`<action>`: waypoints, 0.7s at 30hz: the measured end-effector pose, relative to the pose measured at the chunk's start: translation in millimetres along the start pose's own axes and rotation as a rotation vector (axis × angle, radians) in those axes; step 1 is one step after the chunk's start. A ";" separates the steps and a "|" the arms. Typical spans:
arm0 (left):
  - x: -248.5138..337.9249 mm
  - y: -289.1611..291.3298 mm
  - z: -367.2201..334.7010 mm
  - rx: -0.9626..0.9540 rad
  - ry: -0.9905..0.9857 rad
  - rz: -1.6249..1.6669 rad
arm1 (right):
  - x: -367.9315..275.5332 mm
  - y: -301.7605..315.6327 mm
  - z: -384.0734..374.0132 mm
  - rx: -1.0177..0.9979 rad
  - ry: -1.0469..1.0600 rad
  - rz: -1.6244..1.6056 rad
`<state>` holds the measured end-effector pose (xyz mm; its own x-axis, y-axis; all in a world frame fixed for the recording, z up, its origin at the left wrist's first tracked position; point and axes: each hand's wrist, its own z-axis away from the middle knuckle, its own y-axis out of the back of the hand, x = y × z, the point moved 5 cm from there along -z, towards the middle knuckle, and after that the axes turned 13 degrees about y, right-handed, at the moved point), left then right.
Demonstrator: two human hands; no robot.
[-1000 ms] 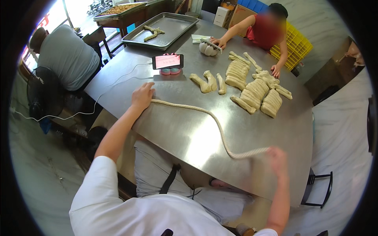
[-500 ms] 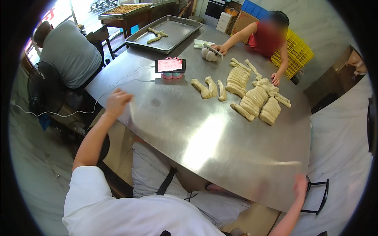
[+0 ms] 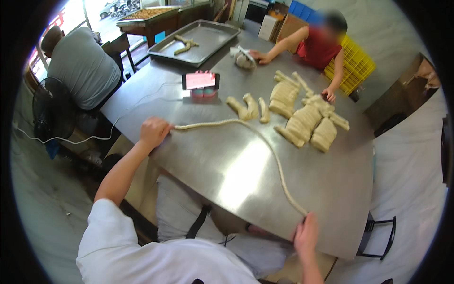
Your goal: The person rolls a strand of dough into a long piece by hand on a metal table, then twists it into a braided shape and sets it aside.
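A long thin rope of pale dough (image 3: 275,158) arcs over the steel table (image 3: 203,161), bowing away from me. My left hand (image 3: 155,132) is closed on its left end, by the table's near-left edge. The other end is in my closed right hand (image 3: 307,234), lower right at the near edge. Beyond the rope lie a few short dough pieces (image 3: 242,108). Right of them sit rows of stacked dough strips (image 3: 303,122), with loose thicker pieces around them.
A phone (image 3: 200,81) stands propped on the table, its white cable running left. Behind it is a metal tray (image 3: 213,35) holding twisted dough. Across the table, a person in red (image 3: 319,47) rests a hand beside the dough. Another person (image 3: 85,66) sits at left near a fan (image 3: 52,111).
My right hand has come inward to the left; my left hand has shifted slightly right and down. The dough rope, blurred before, now shows as one curve between them.
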<state>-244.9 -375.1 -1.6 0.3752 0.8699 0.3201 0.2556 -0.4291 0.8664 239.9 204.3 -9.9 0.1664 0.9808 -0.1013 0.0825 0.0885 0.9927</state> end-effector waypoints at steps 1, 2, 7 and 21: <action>2.7 0.1 -3.8 -0.073 0.212 -0.042 | 19.9 0.3 -25.1 -0.009 -0.129 0.020; 10.8 -2.6 -18.1 -0.113 0.407 -0.061 | 56.8 3.5 -56.6 0.019 -0.264 0.063; 56.0 19.0 83.3 0.232 -0.085 -0.425 | 128.7 -14.2 -18.6 0.256 -0.237 0.058; 59.2 -33.7 15.6 -0.071 0.427 1.083 | 21.6 27.2 -99.9 0.450 -0.469 -1.606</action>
<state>-217.4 -312.9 -17.8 0.0328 0.0745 0.9967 -0.0703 -0.9946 0.0766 147.6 245.2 21.5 -0.1082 -0.1676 -0.9799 0.6706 0.7153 -0.1964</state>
